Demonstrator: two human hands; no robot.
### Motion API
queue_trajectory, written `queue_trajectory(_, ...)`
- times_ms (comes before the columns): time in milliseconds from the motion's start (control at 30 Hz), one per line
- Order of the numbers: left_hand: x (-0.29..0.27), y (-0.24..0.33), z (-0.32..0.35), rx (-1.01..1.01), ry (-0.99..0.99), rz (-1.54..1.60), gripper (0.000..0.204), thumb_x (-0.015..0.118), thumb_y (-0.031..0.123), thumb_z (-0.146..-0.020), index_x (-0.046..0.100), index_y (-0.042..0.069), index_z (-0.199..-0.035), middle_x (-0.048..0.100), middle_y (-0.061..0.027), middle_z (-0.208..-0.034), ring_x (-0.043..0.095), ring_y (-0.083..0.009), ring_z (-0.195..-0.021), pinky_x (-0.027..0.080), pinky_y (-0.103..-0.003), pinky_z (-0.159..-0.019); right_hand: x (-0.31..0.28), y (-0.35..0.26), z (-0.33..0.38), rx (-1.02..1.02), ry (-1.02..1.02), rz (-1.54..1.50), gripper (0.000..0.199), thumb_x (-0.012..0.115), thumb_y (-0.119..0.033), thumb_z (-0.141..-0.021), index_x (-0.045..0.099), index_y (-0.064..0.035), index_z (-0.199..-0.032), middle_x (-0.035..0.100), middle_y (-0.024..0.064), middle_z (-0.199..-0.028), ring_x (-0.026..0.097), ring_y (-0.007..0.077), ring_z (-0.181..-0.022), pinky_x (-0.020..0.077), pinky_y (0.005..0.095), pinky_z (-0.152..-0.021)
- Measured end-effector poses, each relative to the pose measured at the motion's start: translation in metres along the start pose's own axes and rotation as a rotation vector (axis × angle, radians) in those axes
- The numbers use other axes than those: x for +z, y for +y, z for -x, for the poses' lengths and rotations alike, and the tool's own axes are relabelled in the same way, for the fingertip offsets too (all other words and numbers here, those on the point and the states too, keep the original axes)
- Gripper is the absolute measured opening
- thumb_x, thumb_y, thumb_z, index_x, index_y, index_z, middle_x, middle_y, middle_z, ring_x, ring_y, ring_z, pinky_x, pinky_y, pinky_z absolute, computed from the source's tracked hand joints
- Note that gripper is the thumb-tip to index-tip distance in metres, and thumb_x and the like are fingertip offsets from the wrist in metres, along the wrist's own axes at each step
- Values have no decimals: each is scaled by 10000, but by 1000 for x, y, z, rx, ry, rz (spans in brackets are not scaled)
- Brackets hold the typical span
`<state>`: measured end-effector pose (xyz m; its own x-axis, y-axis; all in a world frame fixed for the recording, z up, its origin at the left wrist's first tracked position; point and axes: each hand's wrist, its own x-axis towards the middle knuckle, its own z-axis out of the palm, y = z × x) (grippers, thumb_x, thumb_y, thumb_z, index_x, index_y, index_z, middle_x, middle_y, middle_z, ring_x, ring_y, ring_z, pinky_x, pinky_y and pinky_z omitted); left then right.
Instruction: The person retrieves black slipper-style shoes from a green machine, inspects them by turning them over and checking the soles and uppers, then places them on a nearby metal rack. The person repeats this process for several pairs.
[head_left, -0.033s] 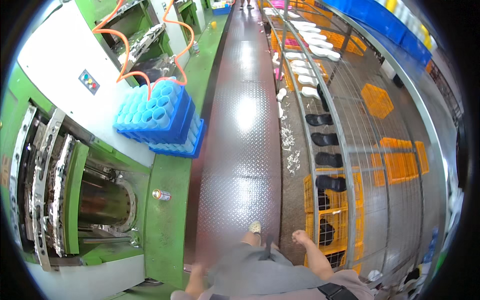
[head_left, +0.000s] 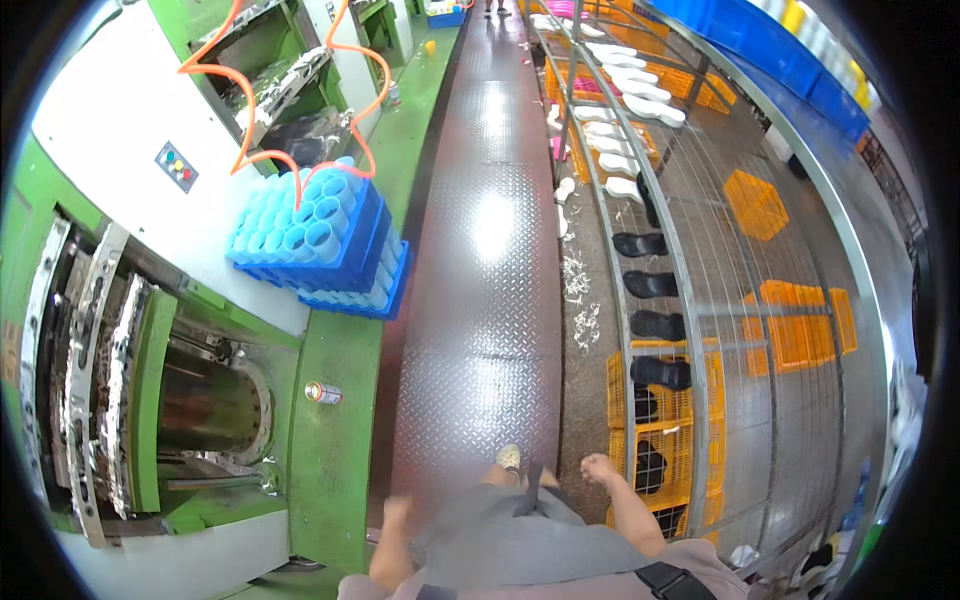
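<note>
My right hand (head_left: 600, 469) hangs at my side, its fingers curled in with nothing showing between them. It is just left of the metal wire rack (head_left: 698, 440) and the stacked orange crates (head_left: 668, 440), apart from both. My left hand (head_left: 397, 513) is low beside the green machine ledge (head_left: 335, 470); motion smears its fingers, and I make out nothing in it. Along the rack's near edge lies a row of black shoe soles (head_left: 658, 325), with white soles (head_left: 640, 90) farther up.
A patterned metal walkway (head_left: 475, 380) runs ahead, with a person's legs (head_left: 497, 8) at its far end. On the left ledge are a drink can (head_left: 323, 393) and blue crates (head_left: 385, 250) of light-blue cups (head_left: 322, 240). An orange coiled hose (head_left: 243, 100) hangs above. White scraps (head_left: 580, 290) litter the floor.
My left hand has risen slightly and shows more fully. The right hand has shifted a touch upward and left, its fingers still curled.
</note>
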<state>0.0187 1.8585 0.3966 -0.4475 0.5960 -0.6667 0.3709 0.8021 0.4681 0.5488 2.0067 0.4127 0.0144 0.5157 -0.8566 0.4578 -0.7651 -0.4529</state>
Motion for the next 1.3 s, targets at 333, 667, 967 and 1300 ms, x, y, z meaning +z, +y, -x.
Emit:
queue_trajectory(333,-30,592,-252,723,-20,-36,452,669,315,-836,608,8,-1161,647,-196,-1137,624,-326,-1061,489,-399,-901,-94,-240,-219,21,-1,-59,176,615,-197,-846,690,-43,-885,686,73,-806,651,156,-662,522,313,-584)
queue_trajectory(667,-113,685,-341,391,28,319,361,657,270,-855,654,-1,-1093,686,-169,-1042,648,-287,-985,483,-381,-879,-152,-638,-438,-443,-5,518,246,605,-207,-861,668,18,-941,672,128,-802,630,229,-692,498,378,-637)
queue_trajectory(967,-185,710,-501,-147,391,1154,221,652,230,-888,665,41,-1001,668,-67,-926,625,-144,-851,502,-307,-753,-15,-1096,-449,-1045,11,596,196,629,-139,-875,655,1,-1010,691,165,-969,666,297,-891,501,366,-814)
queue_trajectory(1300,-410,760,-650,-75,1226,2051,332,676,300,-889,610,12,-1041,660,-59,-919,626,-183,-846,506,-367,-795,214,-1305,-405,-1952,-493,995,263,706,-96,-778,634,-40,-1026,653,135,-1015,604,315,-965,468,414,-837)
